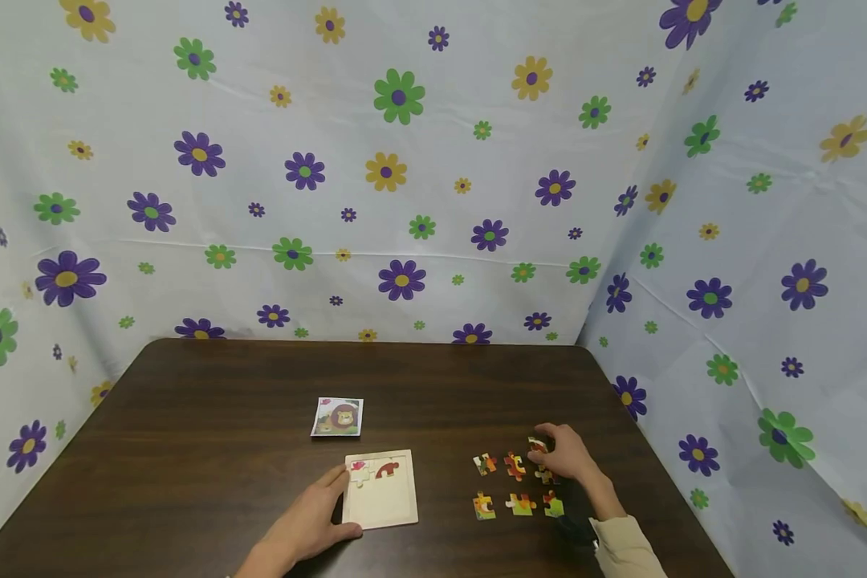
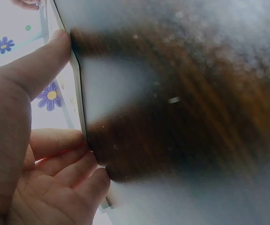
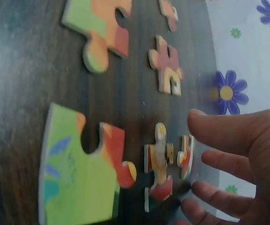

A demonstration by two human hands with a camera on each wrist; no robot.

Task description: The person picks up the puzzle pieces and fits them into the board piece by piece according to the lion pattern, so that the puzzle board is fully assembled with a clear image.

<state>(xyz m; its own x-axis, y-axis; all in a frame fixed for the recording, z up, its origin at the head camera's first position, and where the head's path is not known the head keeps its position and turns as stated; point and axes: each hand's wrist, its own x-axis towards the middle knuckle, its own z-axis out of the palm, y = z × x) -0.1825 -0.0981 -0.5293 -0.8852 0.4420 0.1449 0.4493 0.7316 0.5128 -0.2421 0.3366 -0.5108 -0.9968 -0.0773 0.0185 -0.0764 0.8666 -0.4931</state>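
Note:
A square wooden puzzle tray (image 1: 380,506) lies on the table with a pink-flower puzzle piece (image 1: 360,474) and a brown puzzle piece (image 1: 387,469) along its far side. My left hand (image 1: 311,514) holds the tray at its left side, fingers on the left edge and thumb by the near corner. Over on the right, my right hand (image 1: 567,453) reaches over a red-and-white puzzle piece (image 3: 186,154). Its thumb and fingers stand apart around that piece, without a visible grip. Just nearer lies another puzzle piece (image 3: 159,164), partly beneath the hand in the head view.
Several loose pieces lie in two rows between the tray and my right hand, among them a green-and-orange one (image 1: 521,504) and a red one (image 1: 514,466). Beyond the tray sits a square lion picture card (image 1: 337,418). Flowered cloth (image 1: 405,201) surrounds the dark table (image 1: 224,417).

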